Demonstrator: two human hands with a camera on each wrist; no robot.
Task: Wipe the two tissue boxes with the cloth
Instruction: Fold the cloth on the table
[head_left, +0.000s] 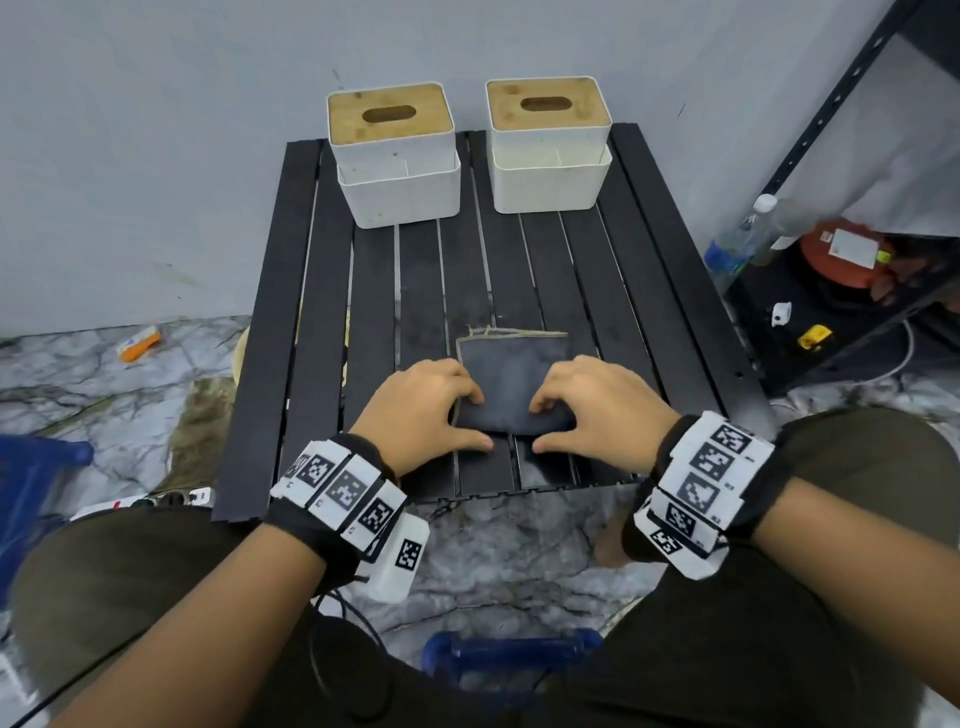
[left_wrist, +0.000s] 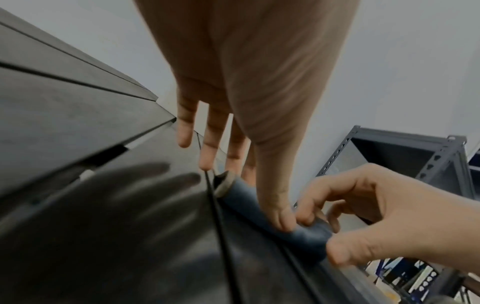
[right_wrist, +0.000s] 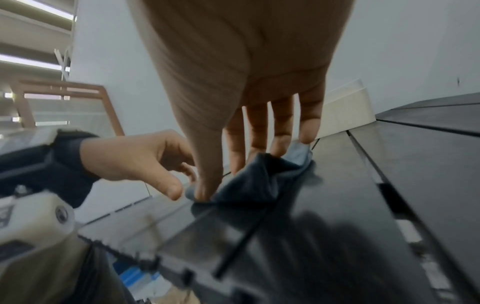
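Observation:
Two white tissue boxes with bamboo lids stand at the far end of the black slatted table (head_left: 322, 312), the left box (head_left: 397, 156) and the right box (head_left: 548, 140) side by side. A dark grey-blue cloth (head_left: 511, 364) lies near the table's front centre, its near edge folded up. My left hand (head_left: 480, 421) pinches that fold on the left and my right hand (head_left: 540, 425) pinches it on the right. In the left wrist view the left hand (left_wrist: 265, 201) has its thumb on the rolled cloth (left_wrist: 309, 236). In the right wrist view the right hand (right_wrist: 221, 183) bunches the cloth (right_wrist: 254, 181) between thumb and fingers.
A dark metal shelf (head_left: 852, 291) stands close on the right, with a plastic bottle (head_left: 737, 244) beside it. The wall rises right behind the boxes. A blue crate (head_left: 31, 478) and a power strip (head_left: 156, 501) lie on the marble floor at the left.

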